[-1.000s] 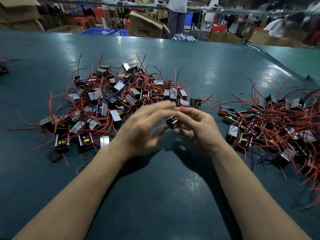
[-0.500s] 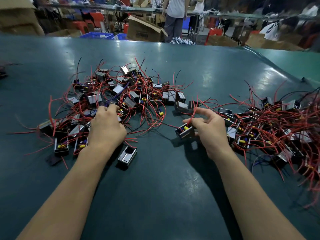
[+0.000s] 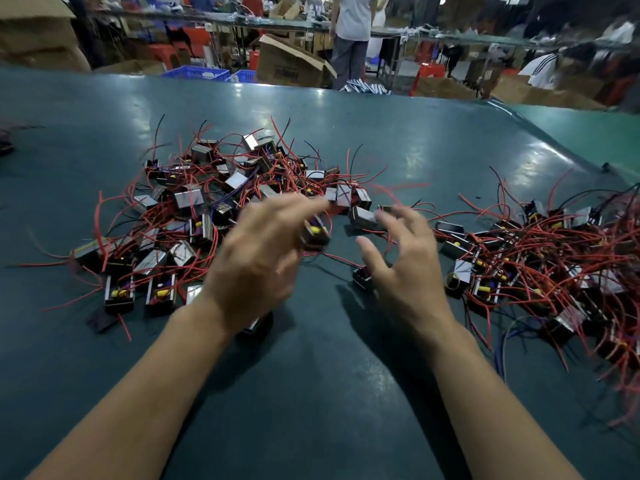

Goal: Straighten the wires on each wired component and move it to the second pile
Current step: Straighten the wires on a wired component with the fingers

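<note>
Two heaps of small black wired components with red and black leads lie on the green table (image 3: 311, 393): a left pile (image 3: 194, 209) and a right pile (image 3: 554, 258). My left hand (image 3: 256, 261) is raised between them and, blurred, holds one component with a yellow part (image 3: 313, 234) at its fingertips. To its right hovers my right hand (image 3: 403, 271), fingers spread and loosely curled, holding nothing. Another component (image 3: 362, 278) rests on the table just under that hand's thumb, its red wire trailing left.
One loose component (image 3: 258, 325) lies under my left wrist. A dark scrap (image 3: 102, 320) sits at the left pile's near edge. Behind the table's far edge stand a person (image 3: 351, 32), cardboard boxes (image 3: 291, 64) and blue crates (image 3: 197, 72).
My left hand left the left pile and rose toward the middle with a component. My right hand let go of the component it held by the wires; that piece now lies on the table.
</note>
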